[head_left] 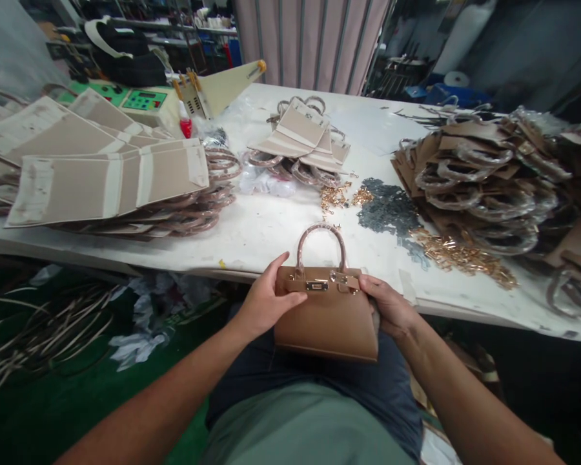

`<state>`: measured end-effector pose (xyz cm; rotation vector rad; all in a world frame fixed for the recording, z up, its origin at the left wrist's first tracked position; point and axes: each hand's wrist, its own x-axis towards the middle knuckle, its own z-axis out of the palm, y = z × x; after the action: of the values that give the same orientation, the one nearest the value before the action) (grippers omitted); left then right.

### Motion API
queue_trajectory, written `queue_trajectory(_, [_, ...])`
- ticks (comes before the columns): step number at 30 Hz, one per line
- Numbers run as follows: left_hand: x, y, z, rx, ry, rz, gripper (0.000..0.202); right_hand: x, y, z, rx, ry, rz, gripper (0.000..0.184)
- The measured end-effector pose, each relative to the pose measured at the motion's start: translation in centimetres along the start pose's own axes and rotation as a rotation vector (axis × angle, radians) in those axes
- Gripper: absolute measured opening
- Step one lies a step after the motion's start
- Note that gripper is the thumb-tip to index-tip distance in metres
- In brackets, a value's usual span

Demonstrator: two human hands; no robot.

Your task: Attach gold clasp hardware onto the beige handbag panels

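Note:
A small brown handbag [326,320] with a looped handle and a gold clasp [317,285] rests over my lap at the table's front edge. My left hand [266,300] grips its left side, thumb lying on the flap next to the clasp. My right hand [390,307] holds the right side, fingers partly tucked behind the bag.
On the white table [271,226] lie flat beige bag panels [101,181] at the left, a smaller panel pile [303,139] in the middle, stacked wrapped handles and brown pieces [494,187] at the right, and gold fittings [459,255]. A green-panelled machine [140,100] stands behind. Scraps litter the green floor [53,336].

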<state>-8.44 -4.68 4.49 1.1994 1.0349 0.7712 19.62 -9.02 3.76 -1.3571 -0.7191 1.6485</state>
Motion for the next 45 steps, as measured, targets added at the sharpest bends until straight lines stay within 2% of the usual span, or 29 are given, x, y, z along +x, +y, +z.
queue_trajectory(2, [0.0, -0.5, 1.2, 0.124, 0.147, 0.042, 0.089, 0.0, 0.2, 0.0, -0.016, 0.014, -0.011, 0.058])
queue_trajectory(4, [0.4, -0.8, 1.7, 0.211, 0.223, 0.073, 0.071, -0.2, 0.1, -0.3, -0.069, 0.053, -0.045, 0.054])
queue_trajectory(10, [1.9, -0.1, 1.9, 0.685, 0.183, 0.09, 0.025, -0.5, -1.7, -1.6, -0.465, 0.204, -0.156, 0.051])
queue_trajectory(13, [2.6, 0.6, 1.9, 0.8, 0.145, 0.119, 0.017, -0.9, -2.2, -1.2, -0.608, 0.369, -0.225, 0.051])
queue_trajectory(16, [3.4, 1.3, 1.6, 0.838, 0.11, 0.137, 0.016, -2.1, -1.6, 0.1, -0.674, 0.51, -0.34, 0.048])
queue_trajectory(19, [4.3, 1.9, 1.0, 0.884, 0.112, 0.13, 0.014, -3.5, -0.3, 1.8, -0.634, 0.659, -0.484, 0.05])
queue_trajectory(20, [4.7, 2.0, 0.8, 0.905, 0.111, 0.122, 0.013, -3.8, 0.1, 2.3, -0.601, 0.671, -0.501, 0.048])
queue_trajectory(21, [5.1, 2.1, 0.7, 0.932, 0.109, 0.113, 0.013, -3.9, 0.4, 2.9, -0.567, 0.639, -0.49, 0.045])
queue_trajectory(23, [5.8, 2.4, 0.6, 1.024, 0.105, 0.104, 0.013, -3.5, 0.6, 4.0, -0.493, 0.462, -0.418, 0.04])
queue_trajectory(25, [6.6, 2.7, 0.5, 1.158, 0.111, 0.095, 0.02, -2.2, 0.5, 5.3, -0.423, 0.247, -0.332, 0.042])
queue_trajectory(27, [7.4, 3.1, 0.4, 1.271, 0.098, 0.074, 0.027, -0.4, -0.1, 6.5, -0.374, 0.147, -0.29, 0.044])
queue_trajectory(29, [8.0, 3.4, 0.2, 1.324, 0.063, 0.057, 0.03, 1.2, -0.8, 7.2, -0.339, 0.162, -0.288, 0.053])
queue_trajectory(31, [8.4, 3.4, -0.1, 1.338, 0.034, 0.083, 0.031, 2.6, -1.7, 7.2, -0.277, 0.235, -0.335, 0.057])
queue_trajectory(36, [8.9, 2.3, -0.5, 1.298, 0.027, 0.212, 0.032, 5.4, -4.0, 5.4, -0.062, 0.367, -0.473, 0.041])
queue_trajectory(42, [9.1, 0.4, -0.2, 1.298, 0.114, 0.273, 0.034, 9.2, -5.8, 4.1, 0.139, 0.346, -0.35, 0.033])
queue_trajectory(45, [9.2, -0.3, -0.1, 1.285, 0.148, 0.28, 0.036, 10.7, -7.4, 4.1, 0.148, 0.3, -0.389, 0.031])
